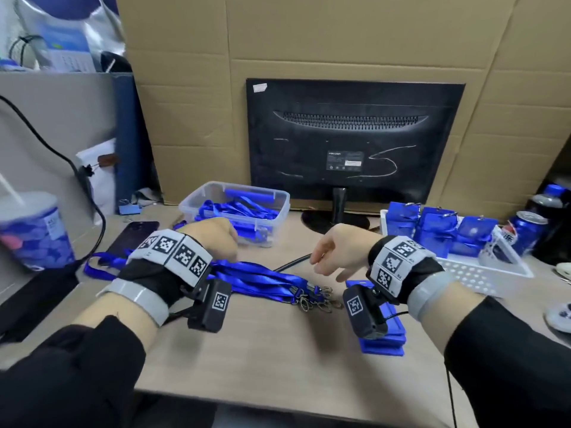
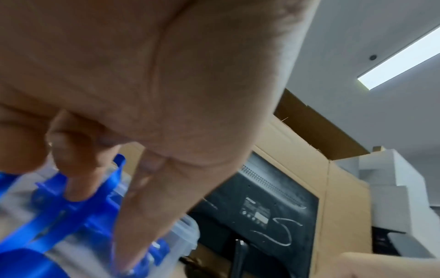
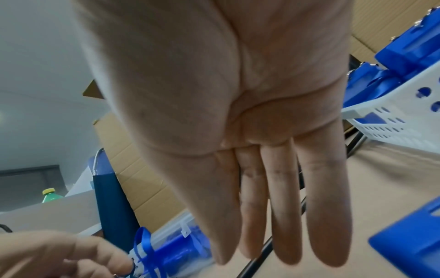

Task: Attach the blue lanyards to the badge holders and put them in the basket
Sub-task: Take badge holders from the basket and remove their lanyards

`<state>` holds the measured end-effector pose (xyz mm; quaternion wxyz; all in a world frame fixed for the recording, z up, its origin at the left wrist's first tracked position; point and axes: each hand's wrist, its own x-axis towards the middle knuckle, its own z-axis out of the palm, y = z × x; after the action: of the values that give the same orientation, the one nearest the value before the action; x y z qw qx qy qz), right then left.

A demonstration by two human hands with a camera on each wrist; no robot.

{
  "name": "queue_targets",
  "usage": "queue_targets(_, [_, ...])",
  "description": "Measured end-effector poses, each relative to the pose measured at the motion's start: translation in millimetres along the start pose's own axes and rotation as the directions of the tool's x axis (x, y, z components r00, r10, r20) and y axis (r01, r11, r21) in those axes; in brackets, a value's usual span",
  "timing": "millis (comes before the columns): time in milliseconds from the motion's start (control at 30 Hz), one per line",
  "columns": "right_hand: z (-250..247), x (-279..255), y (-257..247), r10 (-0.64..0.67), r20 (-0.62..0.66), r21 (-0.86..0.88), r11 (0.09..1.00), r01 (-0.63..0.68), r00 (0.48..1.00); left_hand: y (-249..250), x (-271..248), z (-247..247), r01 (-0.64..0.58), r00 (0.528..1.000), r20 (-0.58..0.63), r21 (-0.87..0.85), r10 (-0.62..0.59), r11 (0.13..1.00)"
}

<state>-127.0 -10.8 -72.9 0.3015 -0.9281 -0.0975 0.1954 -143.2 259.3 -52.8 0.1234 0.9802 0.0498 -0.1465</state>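
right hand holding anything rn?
No: the right hand shows an empty palm with straight fingers above the desk.

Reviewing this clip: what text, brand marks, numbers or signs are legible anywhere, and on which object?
No text is legible enough to quote.
Black monitor back: the small white brand word and rating label are too blurred; white chalk-like scrawls, one shaped like "S".
Blue drink can: white logo characters, unreadable.
Blue patterned paper cup: white sticker print, too small.
Grey wrist bands: square black-and-white marker codes, no words.
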Motion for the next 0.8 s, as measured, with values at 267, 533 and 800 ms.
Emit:
queue_targets(267, [-57.9, -18.9, 44.6, 0.047, -0.404, 0.178, 0.984, 0.028, 0.913, 94.3, -6.6, 3.2, -0.366, 0.93, -0.19, -0.572, 0.315, 0.734])
queue_targets(533, [-123.9, -47.7, 134.9, 0.266, -0.662, 0.176, 0.964, -0.2, 0.701, 187.2, 3.2, 41.4, -0.403, 0.885, -0.105, -0.661, 0.454, 0.633])
queue_targets(800, [-129.5, -34.5, 165.1, 0.28, -0.602, 0.143, 0.959, -0.244, 0.748, 216.5, 16.4, 51.1, -0.418, 0.863, -0.077, -0.664, 0.5, 0.619])
